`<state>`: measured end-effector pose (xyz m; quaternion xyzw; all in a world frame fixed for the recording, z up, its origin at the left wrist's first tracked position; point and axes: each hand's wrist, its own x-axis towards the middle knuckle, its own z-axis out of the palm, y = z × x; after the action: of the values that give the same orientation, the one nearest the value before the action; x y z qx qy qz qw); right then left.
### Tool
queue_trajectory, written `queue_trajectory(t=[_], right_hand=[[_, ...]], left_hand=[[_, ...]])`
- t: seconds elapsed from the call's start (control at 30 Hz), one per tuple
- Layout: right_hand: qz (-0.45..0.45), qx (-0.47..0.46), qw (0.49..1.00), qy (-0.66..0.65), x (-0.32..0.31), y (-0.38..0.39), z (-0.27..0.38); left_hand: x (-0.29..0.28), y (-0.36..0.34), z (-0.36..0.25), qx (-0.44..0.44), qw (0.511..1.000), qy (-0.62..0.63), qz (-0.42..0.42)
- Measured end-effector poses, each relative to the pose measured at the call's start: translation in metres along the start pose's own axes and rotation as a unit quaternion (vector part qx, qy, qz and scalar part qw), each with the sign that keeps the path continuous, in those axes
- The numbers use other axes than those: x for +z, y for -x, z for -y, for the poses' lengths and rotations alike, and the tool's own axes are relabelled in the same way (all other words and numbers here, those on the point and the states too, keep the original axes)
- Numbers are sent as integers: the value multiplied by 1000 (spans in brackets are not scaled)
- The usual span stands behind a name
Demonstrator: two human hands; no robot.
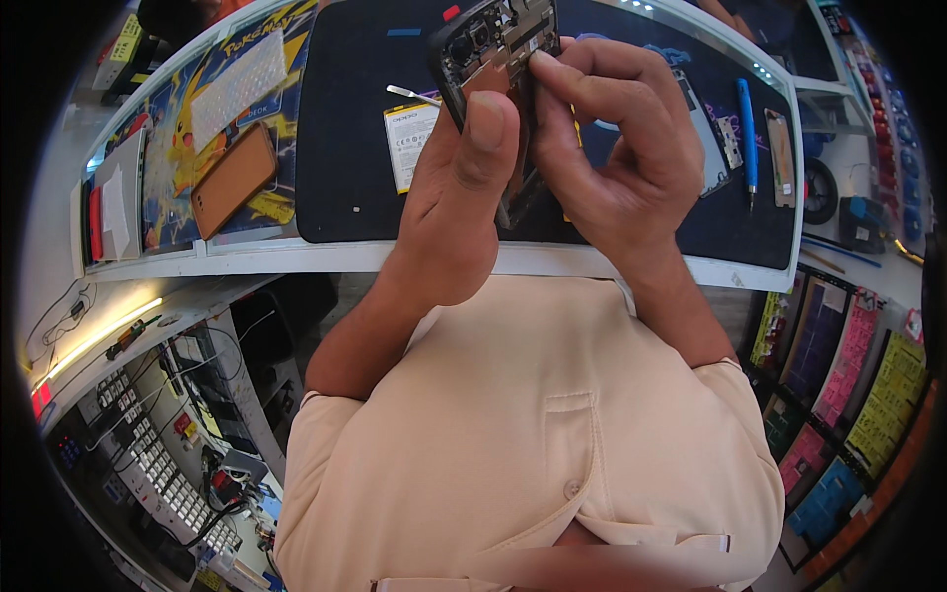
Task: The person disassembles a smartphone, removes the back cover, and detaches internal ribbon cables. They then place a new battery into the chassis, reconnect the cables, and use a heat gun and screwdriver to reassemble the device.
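An opened smartphone (513, 44) is held up over the dark mat, tilted, its inner boards and camera modules bare. My left hand (449, 202) is closed around its left side, thumb across the inside. At the phone's right edge, my right hand (631, 148) has its fingers curled and the tips pressed together against the inner parts; what lies between them is hidden. A bit of yellow shows behind those fingers. On the mat, left of the phone, lie a white-labelled battery (406, 148) with yellow edges and a thin metal pry tool (410, 95).
Right on the mat are a blue pen-like screwdriver (747, 133), a dark phone panel (702, 118), a small metal plate (729, 141) and a slim phone part (779, 158). Leftward lie a brown phone case (235, 183) and bubble wrap (240, 87). A white counter edge (355, 259) runs in front.
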<state>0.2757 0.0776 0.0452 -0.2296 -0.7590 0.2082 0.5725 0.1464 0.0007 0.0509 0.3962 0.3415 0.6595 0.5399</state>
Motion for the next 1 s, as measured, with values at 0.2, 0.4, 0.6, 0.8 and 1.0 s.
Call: queue_trajectory(t=[0.2, 0.4, 0.6, 0.8, 1.0], right_hand=[[97, -18, 995, 27, -9, -14, 2], [98, 14, 995, 10, -12, -14, 5], [93, 10, 996, 9, -13, -13, 4], [118, -27, 990, 72, -14, -13, 5], [160, -60, 982, 75, -21, -22, 2]], left_hand=[[-5, -2, 1, 0, 1000, 24, -6], [-10, -3, 1, 6, 998, 64, 8], [-7, -3, 0, 4, 998, 59, -15], [-8, -2, -3, -12, 998, 56, -17], [-17, -7, -4, -33, 993, 113, -18]])
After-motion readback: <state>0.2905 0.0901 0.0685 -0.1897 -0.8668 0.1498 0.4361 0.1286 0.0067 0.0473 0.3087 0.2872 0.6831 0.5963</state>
